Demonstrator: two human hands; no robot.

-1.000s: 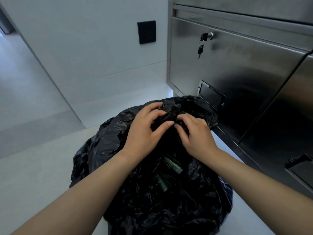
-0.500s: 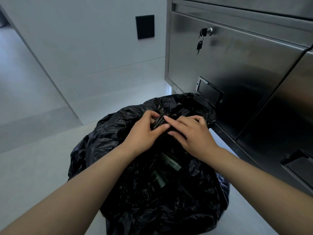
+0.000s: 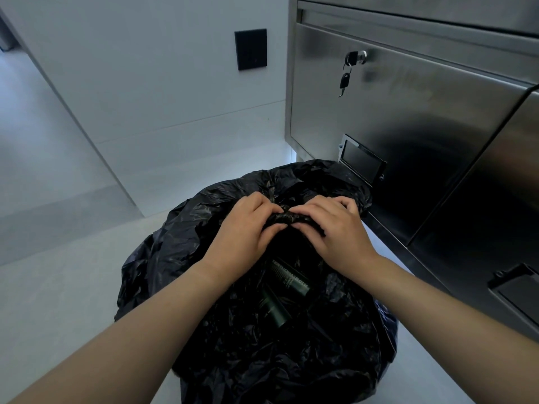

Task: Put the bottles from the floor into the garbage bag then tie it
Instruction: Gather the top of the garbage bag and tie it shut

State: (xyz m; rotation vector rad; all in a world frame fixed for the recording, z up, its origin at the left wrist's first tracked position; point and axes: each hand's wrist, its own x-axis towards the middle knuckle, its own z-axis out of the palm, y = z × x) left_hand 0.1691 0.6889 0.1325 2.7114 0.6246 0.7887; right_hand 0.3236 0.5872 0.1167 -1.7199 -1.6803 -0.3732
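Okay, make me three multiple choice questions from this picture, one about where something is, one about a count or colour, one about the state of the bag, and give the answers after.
1. Where does the key hang?
A. from the lock on the steel cabinet
B. from the black wall plate
C. on the floor

2. How many bottles show inside the garbage bag?
A. none
B. two
C. five

3. What is the bag's state?
A. lying flat and empty
B. sealed with tape
C. its top bunched between both hands

Answers:
1 A, the key dangles under the lock on the steel cabinet.
2 B, two dark bottles lie below the wrists.
3 C, the left hand and right hand pinch gathered plastic.
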